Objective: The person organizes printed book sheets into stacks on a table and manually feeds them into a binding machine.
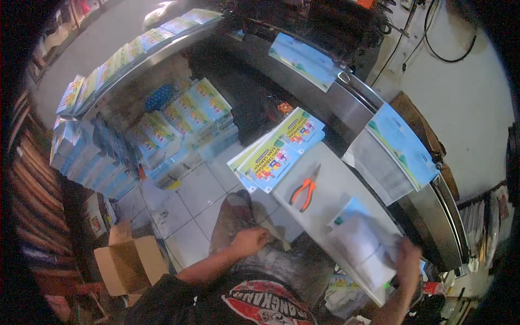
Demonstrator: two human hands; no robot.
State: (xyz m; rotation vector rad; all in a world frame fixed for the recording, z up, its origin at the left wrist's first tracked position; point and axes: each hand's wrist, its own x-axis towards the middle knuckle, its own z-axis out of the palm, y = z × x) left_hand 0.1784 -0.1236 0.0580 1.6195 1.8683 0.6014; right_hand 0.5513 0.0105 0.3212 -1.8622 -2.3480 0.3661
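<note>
My left hand (251, 241) hovers over my lap with its fingers curled closed. Whatever it may hold is too small to make out. At the right end of a narrow pale bench, my right hand (407, 259) grips the edge of an open booklet (364, 246) with white pages and a bit of blue cover; hand and pages are blurred. Pliers (304, 190) with orange and black handles lie on the bench (328, 189) beyond the booklet. Colourful printed booklets (279, 154) are piled at the bench's far end.
Tall booklet stacks (189, 116) stand on the tiled floor, more (97, 162) at the left. A long ledge (135, 54) carries a row of booklets. Blue covers (403, 151) lie over the metal machine (368, 119) at the right. An open cardboard box (130, 262) sits at my left.
</note>
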